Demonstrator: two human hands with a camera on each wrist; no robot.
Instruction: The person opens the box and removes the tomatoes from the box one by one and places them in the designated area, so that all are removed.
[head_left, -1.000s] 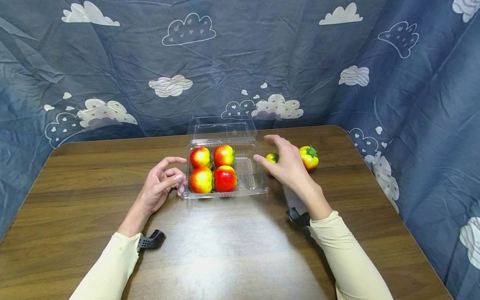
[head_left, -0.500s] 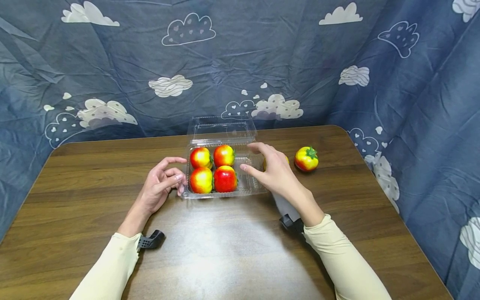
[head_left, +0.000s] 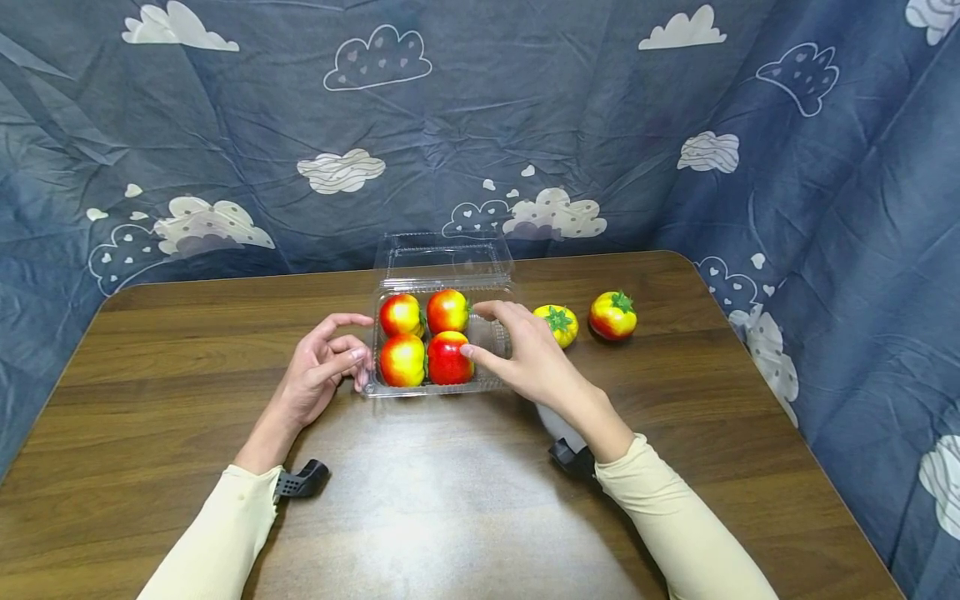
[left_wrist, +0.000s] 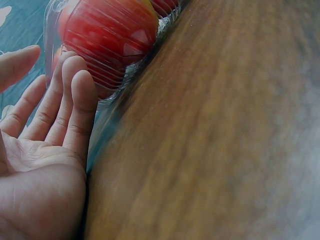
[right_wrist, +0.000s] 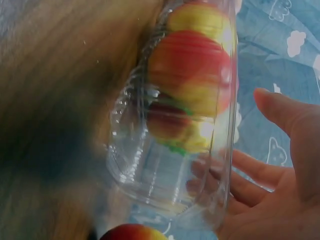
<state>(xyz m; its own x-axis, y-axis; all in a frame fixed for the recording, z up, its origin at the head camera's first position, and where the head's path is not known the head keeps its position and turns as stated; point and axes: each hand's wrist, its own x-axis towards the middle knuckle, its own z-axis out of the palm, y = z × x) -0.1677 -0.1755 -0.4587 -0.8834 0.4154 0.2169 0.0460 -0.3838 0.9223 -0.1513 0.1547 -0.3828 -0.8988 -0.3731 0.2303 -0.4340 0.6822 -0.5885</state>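
A clear plastic clamshell box (head_left: 420, 392) stands on the table, its lid (head_left: 445, 260) tipped back. Red-and-yellow tomato-like fruits fill its left and middle, among them a redder one (head_left: 448, 363) at the front. My left hand (head_left: 318, 371) rests with relaxed fingers at the box's left wall; the left wrist view shows fingertips right at the ribbed plastic (left_wrist: 107, 60). Over the box's right part reaches my right hand (head_left: 536, 354), thumb and index spread, nothing between them. Its thumb overlaps the redder fruit in the head view. Some right fingers show through clear plastic in the right wrist view.
Two loose fruits with green leafy tops, one yellow (head_left: 557, 323) and one red-and-yellow (head_left: 612, 316), lie right of the box. The wooden table (head_left: 187, 367) ends at a blue cloud-patterned curtain (head_left: 450, 125) behind and to the right.
My right hand has moved left, from over the nearer loose fruit to over the box's right part, uncovering both loose fruits. The left hand and the box have stayed in place.
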